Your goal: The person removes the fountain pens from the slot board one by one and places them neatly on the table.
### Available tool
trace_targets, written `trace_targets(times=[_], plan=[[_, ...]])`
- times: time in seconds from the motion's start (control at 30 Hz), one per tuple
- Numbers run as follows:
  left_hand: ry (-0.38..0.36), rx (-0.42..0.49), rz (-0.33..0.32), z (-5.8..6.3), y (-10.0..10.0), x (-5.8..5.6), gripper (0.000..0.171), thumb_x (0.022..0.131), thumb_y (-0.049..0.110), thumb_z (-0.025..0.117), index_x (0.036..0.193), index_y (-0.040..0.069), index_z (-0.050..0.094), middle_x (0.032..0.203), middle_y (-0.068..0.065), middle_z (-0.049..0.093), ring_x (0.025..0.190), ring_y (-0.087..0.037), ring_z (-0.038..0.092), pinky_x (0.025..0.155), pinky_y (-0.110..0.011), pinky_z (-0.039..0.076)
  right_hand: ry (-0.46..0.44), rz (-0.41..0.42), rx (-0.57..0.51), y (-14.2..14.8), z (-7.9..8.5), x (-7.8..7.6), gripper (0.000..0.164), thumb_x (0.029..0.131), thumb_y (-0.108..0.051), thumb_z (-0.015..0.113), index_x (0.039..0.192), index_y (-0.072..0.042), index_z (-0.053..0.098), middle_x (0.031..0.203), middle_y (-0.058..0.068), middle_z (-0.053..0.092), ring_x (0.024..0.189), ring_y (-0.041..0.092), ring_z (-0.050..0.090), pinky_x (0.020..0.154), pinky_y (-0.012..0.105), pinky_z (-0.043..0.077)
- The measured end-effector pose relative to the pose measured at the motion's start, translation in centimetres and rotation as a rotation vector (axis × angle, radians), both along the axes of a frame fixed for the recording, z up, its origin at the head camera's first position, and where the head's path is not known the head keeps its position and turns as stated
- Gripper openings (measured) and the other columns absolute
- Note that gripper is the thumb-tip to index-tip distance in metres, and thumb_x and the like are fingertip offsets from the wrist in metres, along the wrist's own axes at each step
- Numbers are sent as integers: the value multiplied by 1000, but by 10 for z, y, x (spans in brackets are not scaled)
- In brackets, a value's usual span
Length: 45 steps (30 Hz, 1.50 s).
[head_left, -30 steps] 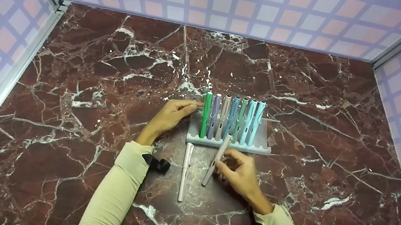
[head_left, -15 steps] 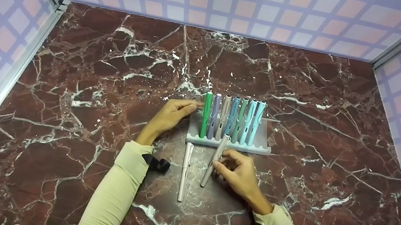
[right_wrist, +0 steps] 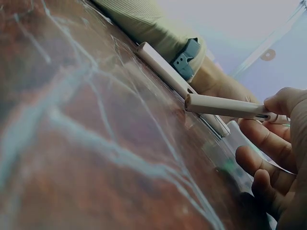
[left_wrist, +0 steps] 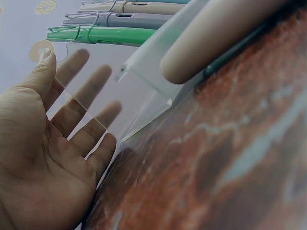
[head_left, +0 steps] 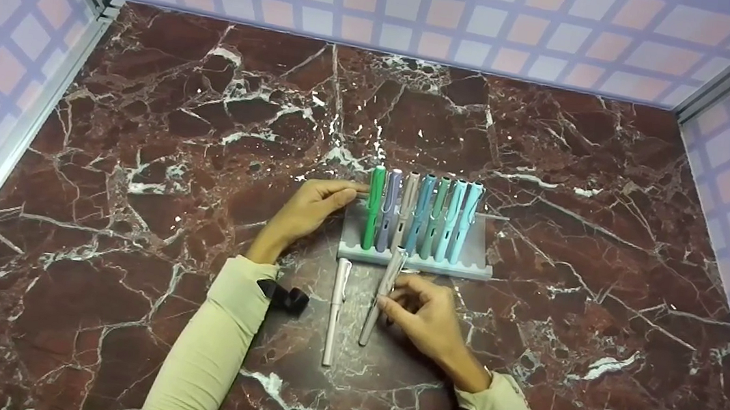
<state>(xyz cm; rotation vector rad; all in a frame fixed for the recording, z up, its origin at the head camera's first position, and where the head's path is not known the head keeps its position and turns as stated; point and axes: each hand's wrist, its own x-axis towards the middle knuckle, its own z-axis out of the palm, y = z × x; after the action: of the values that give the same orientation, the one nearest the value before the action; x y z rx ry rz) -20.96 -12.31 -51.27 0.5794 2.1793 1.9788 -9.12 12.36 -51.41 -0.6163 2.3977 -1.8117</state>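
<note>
A clear pen stand point(head_left: 485, 246) holds a row of several upright pens, from a green pen point(head_left: 373, 209) to a light blue pen point(head_left: 466, 223). My left hand point(head_left: 309, 209) is at the stand's left side; in the left wrist view its extended fingers point(left_wrist: 96, 79) show through the clear panel, thumb by the edge. My right hand point(head_left: 428, 315) pinches a pale grey-beige capped pen point(head_left: 379, 306) between thumb and fingers, tilted, its clip end overlapping the stand's front ledge. Another pale pen point(head_left: 333, 318) lies left of it, in front of the stand.
A dark red marbled tabletop point(head_left: 207, 146) lies under everything. Checked panels point(head_left: 402, 3) stand at the back and both sides, with metal frame strips point(head_left: 92, 36) at the corners. Black wrist devices point(head_left: 289, 298) sit on both sleeves.
My right hand has moved slightly left and toward me with its pen, which now stands a little steeper. The left hand, the stand and the lying pen keep their places.
</note>
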Motion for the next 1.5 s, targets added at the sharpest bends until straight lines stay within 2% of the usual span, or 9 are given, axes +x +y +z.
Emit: trace_targets(times=[0.2,0.43,0.63,0.87,1.17,1.5], plan=[[-20,-24,8,-1,0,0,29,104,12,52,126,-4,65,132,-18,65,126,-30,59,113,-38,43,-15,-9,-13,-1,-1,1,12,85,-1,76,92,4,68,77,14,74,51,29,64,45,29,56],[-26,-19,6,0,0,0,29,104,13,52,126,-3,64,132,-18,65,126,-30,60,112,-38,44,-36,-26,-4,-5,0,3,11,86,-2,76,90,3,68,77,13,73,52,21,64,45,29,56],[-25,-15,-8,2,1,-1,30,105,15,52,126,-2,64,132,-17,65,127,-29,59,113,-38,43,-20,-43,-4,-10,1,7,11,85,-2,77,89,2,69,76,12,73,52,16,63,45,27,55],[-18,-2,-4,1,1,-1,29,104,13,52,126,-4,64,131,-18,65,125,-31,60,112,-39,44,-38,-63,36,-14,2,10,11,85,-3,77,92,3,69,76,10,74,54,6,61,48,26,56],[-25,-4,10,-2,-1,-1,29,104,13,52,126,-3,65,133,-18,64,128,-31,58,113,-39,42,-36,-112,86,-23,1,17,12,87,-10,77,90,0,70,75,7,73,59,5,60,53,20,53],[-35,-11,-2,0,0,0,30,105,15,52,126,-2,64,133,-17,64,127,-31,59,112,-40,44,-36,-153,173,-31,3,26,6,85,-7,75,84,-6,69,69,-1,69,55,2,54,49,19,49]])
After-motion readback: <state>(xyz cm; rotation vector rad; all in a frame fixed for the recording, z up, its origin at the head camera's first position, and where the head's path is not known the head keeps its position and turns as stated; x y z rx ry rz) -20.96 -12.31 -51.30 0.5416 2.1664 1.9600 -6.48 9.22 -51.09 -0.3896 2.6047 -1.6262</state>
